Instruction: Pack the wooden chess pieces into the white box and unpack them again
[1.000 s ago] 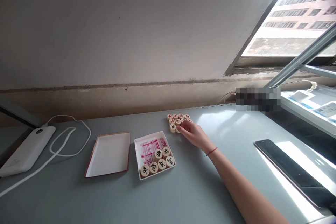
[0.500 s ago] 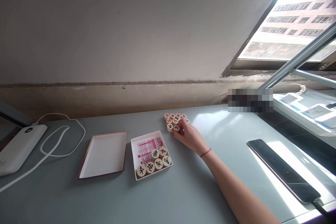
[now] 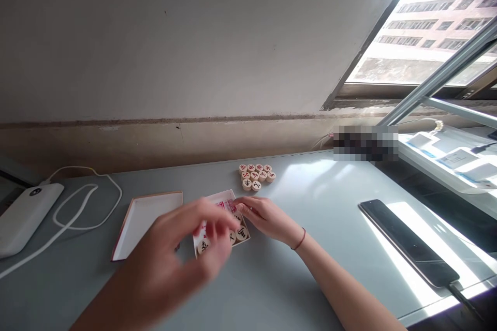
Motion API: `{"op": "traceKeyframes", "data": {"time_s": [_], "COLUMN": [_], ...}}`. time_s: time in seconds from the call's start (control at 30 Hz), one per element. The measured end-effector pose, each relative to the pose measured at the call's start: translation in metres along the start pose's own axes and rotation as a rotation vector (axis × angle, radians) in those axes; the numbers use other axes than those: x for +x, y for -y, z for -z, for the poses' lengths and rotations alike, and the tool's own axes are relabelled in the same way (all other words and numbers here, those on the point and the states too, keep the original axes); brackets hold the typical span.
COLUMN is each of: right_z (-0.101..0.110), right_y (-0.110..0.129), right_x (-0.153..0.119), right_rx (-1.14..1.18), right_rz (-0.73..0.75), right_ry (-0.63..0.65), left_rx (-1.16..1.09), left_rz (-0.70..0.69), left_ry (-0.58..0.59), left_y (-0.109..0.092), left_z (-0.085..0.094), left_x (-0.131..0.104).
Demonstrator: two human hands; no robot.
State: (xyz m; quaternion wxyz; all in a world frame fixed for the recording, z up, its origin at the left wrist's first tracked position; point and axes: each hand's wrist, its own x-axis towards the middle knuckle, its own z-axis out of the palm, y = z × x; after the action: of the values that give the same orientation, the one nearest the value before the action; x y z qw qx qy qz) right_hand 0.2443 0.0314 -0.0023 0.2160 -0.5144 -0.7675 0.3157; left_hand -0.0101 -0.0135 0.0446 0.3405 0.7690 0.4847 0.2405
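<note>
My right hand (image 3: pixel 264 217) is at the right side of the white box (image 3: pixel 248 238), thumb and fingers close together over its rim; whatever they hold is hidden. Round wooden Chinese chess pieces (image 3: pixel 242 233) with black characters lie in the box, partly covered by my hands. My left hand (image 3: pixel 186 253), blurred, hovers in front of and above the box, fingers bent and thumb apart from them, with no piece seen in it. Behind the right hand, several chess pieces (image 3: pixel 254 176), mostly red-lettered with two black-lettered in front, form rows on the grey table.
Left of the box lies its open lid (image 3: pixel 151 214), partly behind my left hand. A white power bank (image 3: pixel 29 222) with a looping cable (image 3: pixel 81 227) rests at far left. A phone (image 3: pixel 407 243) lies at right, below a metal shelf frame (image 3: pixel 411 98).
My right hand has left the rows of pieces and moved toward me and left to the box. My left hand has come into view over the box.
</note>
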Motion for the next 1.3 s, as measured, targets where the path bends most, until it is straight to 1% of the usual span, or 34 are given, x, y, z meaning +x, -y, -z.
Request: {"op": "traceKeyframes", "data": {"time_s": [0.07, 0.1, 0.13, 0.2, 0.23, 0.3, 0.4, 0.57, 0.7, 0.83, 0.9, 1.03, 1.1, 1.13, 1.2, 1.3], "right_z": [-0.006, -0.007, -0.009, -0.011, -0.011, -0.012, -0.012, -0.013, -0.012, -0.011, -0.012, -0.012, -0.011, -0.009, -0.006, -0.003], "right_y": [-0.001, -0.001, -0.001, 0.001, 0.002, 0.003, 0.005, 0.004, 0.004, 0.005, 0.005, 0.004, 0.005, 0.007, 0.010, 0.012], "right_x": [0.001, 0.002, 0.002, 0.002, 0.002, 0.002, 0.003, 0.003, 0.004, 0.004, 0.005, 0.004, 0.003, 0.003, 0.001, -0.001], "right_rx": [-0.029, -0.047, -0.063, -0.085, -0.091, -0.098, -0.097, -0.074, -0.068, -0.064, -0.059, -0.045, -0.014, 0.012, 0.082, 0.215], "right_rz": [-0.010, -0.022, -0.031, -0.042, -0.046, -0.055, -0.070, -0.071, -0.078, -0.082, -0.079, -0.067, -0.031, 0.001, 0.085, 0.180], "right_ry": [0.024, 0.027, 0.026, 0.022, 0.021, 0.017, 0.001, -0.035, -0.049, -0.054, -0.054, -0.060, -0.094, -0.110, -0.118, -0.080], "left_rx": [0.099, 0.165, 0.243, 0.359, 0.382, 0.421, 0.422, 0.333, 0.278, 0.273, 0.254, 0.221, 0.215, 0.208, 0.181, 0.101], "left_rz": [0.032, 0.054, 0.062, 0.059, 0.061, 0.044, 0.016, -0.009, -0.056, -0.117, -0.103, -0.012, -0.004, -0.012, -0.037, -0.087], "left_ry": [0.131, 0.201, 0.222, 0.266, 0.274, 0.251, 0.238, 0.249, 0.334, 0.346, 0.345, 0.356, 0.331, 0.290, 0.160, -0.033], "left_y": [-0.015, -0.017, -0.016, -0.008, -0.003, 0.006, 0.012, 0.011, 0.011, 0.008, 0.005, 0.000, -0.001, -0.001, 0.000, 0.000], "left_z": [0.000, -0.004, -0.010, -0.027, -0.035, -0.048, -0.055, -0.045, -0.036, -0.033, -0.032, -0.030, -0.031, -0.032, -0.035, -0.041], "left_x": [0.039, 0.055, 0.066, 0.078, 0.079, 0.078, 0.074, 0.073, 0.073, 0.072, 0.071, 0.071, 0.073, 0.074, 0.075, 0.076]}}
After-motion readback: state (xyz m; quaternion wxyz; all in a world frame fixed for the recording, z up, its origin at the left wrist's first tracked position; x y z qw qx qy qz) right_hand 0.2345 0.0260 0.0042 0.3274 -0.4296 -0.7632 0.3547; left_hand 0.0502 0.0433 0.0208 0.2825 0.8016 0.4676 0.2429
